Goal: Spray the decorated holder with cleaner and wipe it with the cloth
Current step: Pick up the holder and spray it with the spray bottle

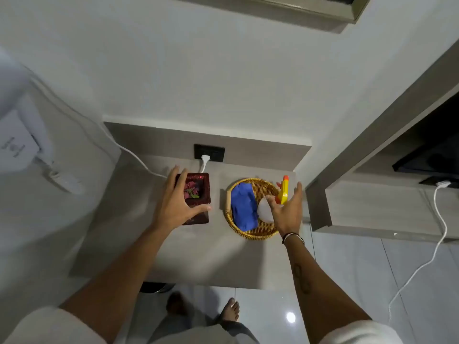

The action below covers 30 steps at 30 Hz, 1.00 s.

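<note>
The decorated holder [198, 194], a dark red, glossy square dish with dried pink and green petals in its hollow, sits on the left part of a grey, matte, wood-grain table [188, 256] set against a pale wall. Its near left corner is hidden under the left hand.

To its right, apart from it, lies a round woven basket [250, 232] of golden wicker with a small pale handle on its left rim. Inside, a crumpled blue cloth [242, 209] fills the left half; a spray bottle [275, 202] lies in the right half, with a whitish body and a yellow head tipped in orange. Much of the bottle is covered by the right hand.

The left hand [173, 202] is spread wide above the holder, fingers splayed, grasping nothing; whether it touches the dish cannot be told. The right hand [288, 209] is also spread over the bottle, not closed on it.

A white cable [139, 157] runs from a black wall socket [209, 153] behind the holder, off to the left.
</note>
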Motion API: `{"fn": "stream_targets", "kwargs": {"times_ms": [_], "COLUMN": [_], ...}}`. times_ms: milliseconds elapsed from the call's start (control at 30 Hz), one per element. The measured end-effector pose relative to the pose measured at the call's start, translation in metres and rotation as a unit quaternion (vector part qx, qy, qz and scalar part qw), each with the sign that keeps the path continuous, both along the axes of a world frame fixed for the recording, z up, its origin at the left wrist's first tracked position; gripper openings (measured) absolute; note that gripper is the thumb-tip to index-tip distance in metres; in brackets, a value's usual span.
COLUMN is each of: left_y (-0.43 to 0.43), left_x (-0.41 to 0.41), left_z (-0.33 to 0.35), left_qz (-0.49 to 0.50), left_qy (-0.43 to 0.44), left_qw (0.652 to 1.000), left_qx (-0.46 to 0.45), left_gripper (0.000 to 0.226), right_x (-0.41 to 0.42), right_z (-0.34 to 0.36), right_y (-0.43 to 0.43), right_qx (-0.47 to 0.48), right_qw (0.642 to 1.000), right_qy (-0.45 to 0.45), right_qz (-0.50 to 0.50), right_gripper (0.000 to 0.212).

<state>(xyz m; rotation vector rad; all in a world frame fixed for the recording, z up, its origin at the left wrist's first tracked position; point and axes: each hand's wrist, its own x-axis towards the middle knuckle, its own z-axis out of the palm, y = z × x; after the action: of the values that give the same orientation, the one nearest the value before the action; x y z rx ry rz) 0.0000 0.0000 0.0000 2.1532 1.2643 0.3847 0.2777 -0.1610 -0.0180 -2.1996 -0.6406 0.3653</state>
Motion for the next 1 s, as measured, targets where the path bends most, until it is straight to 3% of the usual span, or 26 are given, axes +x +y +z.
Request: {"fn": "stream_targets", "kwargs": {"times_ms": [67, 233, 467, 700, 833, 933, 1000], "left_y": [0.001, 0.000, 0.016, 0.045, 0.053, 0.060, 0.067], "left_x": [0.003, 0.006, -0.003, -0.032, -0.050, -0.063, -0.072], "left_z": [0.002, -0.003, -0.010, -0.010, -0.008, -0.010, -0.010], "left_qz": [0.034, 0.065, 0.094, 0.110, 0.086, 0.046, 0.029], "left_qy": [-0.029, -0.089, -0.153, -0.221, -0.246, -0.252, -0.243], "left_qw": [0.999, 0.993, 0.980, 0.958, 0.935, 0.921, 0.919], "left_qx": [-0.013, -0.046, -0.085, -0.147, -0.240, -0.294, -0.308], "left_gripper": [0.141, 0.123, 0.115, 0.094, 0.105, 0.106, 0.109], "right_x": [-0.001, -0.005, 0.001, -0.013, -0.038, -0.056, -0.067], "right_z": [-0.005, -0.007, -0.015, 0.003, 0.026, 0.035, 0.034], "right_y": [0.003, 0.013, 0.026, 0.021, 0.012, 0.009, 0.009], "right_qx": [0.019, 0.047, 0.052, 0.145, 0.213, 0.187, 0.151], "right_qw": [0.998, 0.998, 0.997, 0.986, 0.977, 0.973, 0.962], "right_qy": [0.056, 0.048, 0.007, -0.039, 0.005, 0.105, 0.158], "right_qz": [0.002, -0.010, -0.052, -0.068, -0.002, 0.090, 0.162], "right_gripper": [0.092, 0.061, 0.055, 0.053, 0.031, 0.012, 0.024]}}
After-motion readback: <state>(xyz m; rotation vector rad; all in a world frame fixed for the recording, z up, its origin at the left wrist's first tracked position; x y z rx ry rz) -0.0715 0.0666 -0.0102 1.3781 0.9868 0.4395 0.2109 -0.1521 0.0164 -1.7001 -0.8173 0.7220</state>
